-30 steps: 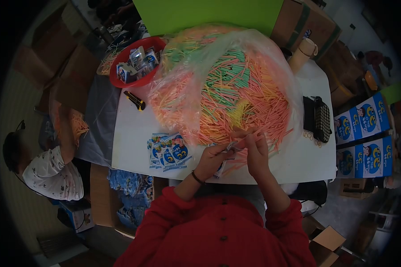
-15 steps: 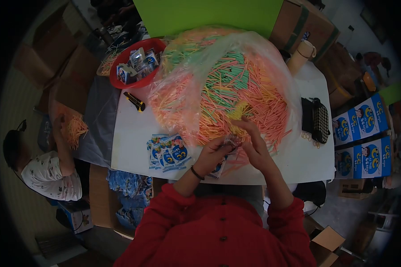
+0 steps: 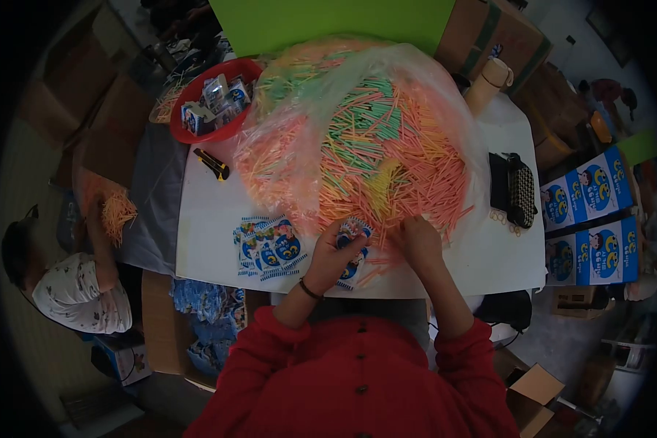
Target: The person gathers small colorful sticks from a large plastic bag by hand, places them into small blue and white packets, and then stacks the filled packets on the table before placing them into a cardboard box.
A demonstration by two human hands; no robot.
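Note:
My left hand (image 3: 329,260) is closed around a small blue-and-white printed packet (image 3: 355,229) near the front of the table. Another packet (image 3: 352,271) lies partly under that hand. To the right, my right hand (image 3: 418,242) has its fingers curled together at the front edge of a big heap of thin pastel sticks (image 3: 423,171); whatever they pinch is hidden. The heap of pink, green, yellow and orange sticks spills from a clear plastic bag (image 3: 299,139). Several flat printed packets (image 3: 270,248) lie left of my left hand.
A red bowl (image 3: 248,73) of small packs and a yellow-black box cutter (image 3: 212,164) are at the left. A beige bottle (image 3: 489,85) and a checkered pouch (image 3: 520,193) stand right. A carton (image 3: 160,321) holds blue packets below. Another person (image 3: 80,285) works at the left.
My right hand has moved away from my left and down to the sticks, its spread fingers now closed. The packet in my left hand shows more plainly. The view has shifted slightly.

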